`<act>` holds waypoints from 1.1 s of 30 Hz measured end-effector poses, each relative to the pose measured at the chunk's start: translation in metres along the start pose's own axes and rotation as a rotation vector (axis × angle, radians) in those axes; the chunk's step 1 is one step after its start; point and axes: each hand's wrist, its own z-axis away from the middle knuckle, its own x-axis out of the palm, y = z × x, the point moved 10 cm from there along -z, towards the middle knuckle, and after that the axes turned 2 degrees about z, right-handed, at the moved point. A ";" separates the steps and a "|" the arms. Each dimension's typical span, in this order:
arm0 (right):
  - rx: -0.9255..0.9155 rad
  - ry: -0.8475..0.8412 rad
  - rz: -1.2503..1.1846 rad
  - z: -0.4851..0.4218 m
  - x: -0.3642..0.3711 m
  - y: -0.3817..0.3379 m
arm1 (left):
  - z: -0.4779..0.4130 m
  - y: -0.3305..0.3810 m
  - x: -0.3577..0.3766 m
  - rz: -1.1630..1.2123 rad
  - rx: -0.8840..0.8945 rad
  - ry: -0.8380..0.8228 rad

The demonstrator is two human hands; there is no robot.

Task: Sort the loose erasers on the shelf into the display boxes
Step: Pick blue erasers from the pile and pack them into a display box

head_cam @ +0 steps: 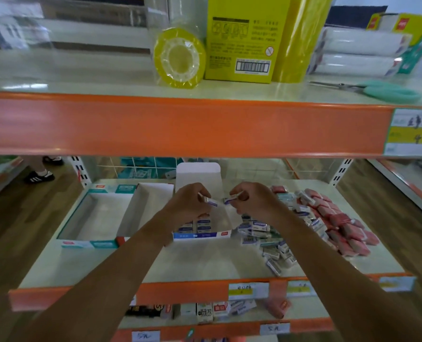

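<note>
While our left hand (189, 204) and right hand (253, 201) each pinched a blue-sleeved eraser (212, 202) in curled fingers (248, 191) above the part-filled display box (202, 235), we judged filling underway, both pieces next needing seating beside its rows.

Yellow tape roll (179, 58), yellow box (242, 40) beside it, green-handled scissors (382, 91), on upper shelf (81, 77)

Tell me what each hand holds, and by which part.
The left hand pinches an eraser by one end; the right hand pinches a second eraser, also by one end.
</note>
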 end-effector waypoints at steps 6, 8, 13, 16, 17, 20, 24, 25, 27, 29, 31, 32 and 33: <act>-0.062 0.005 0.134 0.001 0.002 -0.006 | -0.002 0.006 0.002 -0.109 0.096 0.071; -0.092 0.014 0.160 0.002 0.003 -0.007 | -0.003 0.004 0.003 -0.107 0.087 0.087; -0.108 0.046 0.238 -0.006 0.008 -0.008 | -0.003 -0.001 -0.001 -0.133 0.077 0.103; -0.118 0.069 0.291 -0.011 0.015 -0.013 | -0.002 -0.003 -0.005 -0.158 0.067 0.097; -0.119 0.074 0.313 -0.013 0.018 -0.015 | -0.002 -0.003 -0.005 -0.168 0.071 0.091; -0.143 0.088 0.382 -0.017 0.025 -0.021 | 0.000 -0.004 -0.002 -0.188 0.079 0.062; -0.187 0.104 0.498 -0.019 0.031 -0.027 | 0.001 -0.007 0.003 -0.208 0.096 0.045; -0.192 0.106 0.513 -0.020 0.031 -0.027 | 0.001 -0.007 0.004 -0.213 0.099 0.043; -0.189 0.110 0.526 -0.022 0.031 -0.026 | 0.001 -0.008 0.004 -0.230 0.103 0.052; -0.188 0.111 0.541 -0.023 0.031 -0.026 | 0.002 -0.009 0.004 -0.251 0.099 0.056; -0.190 0.110 0.570 -0.025 0.033 -0.027 | 0.001 -0.008 0.007 -0.268 0.098 0.051; -0.192 0.106 0.590 -0.025 0.033 -0.027 | 0.001 -0.007 0.008 -0.282 0.100 0.051; -0.199 0.101 0.614 -0.026 0.034 -0.029 | 0.001 -0.005 0.010 -0.304 0.103 0.057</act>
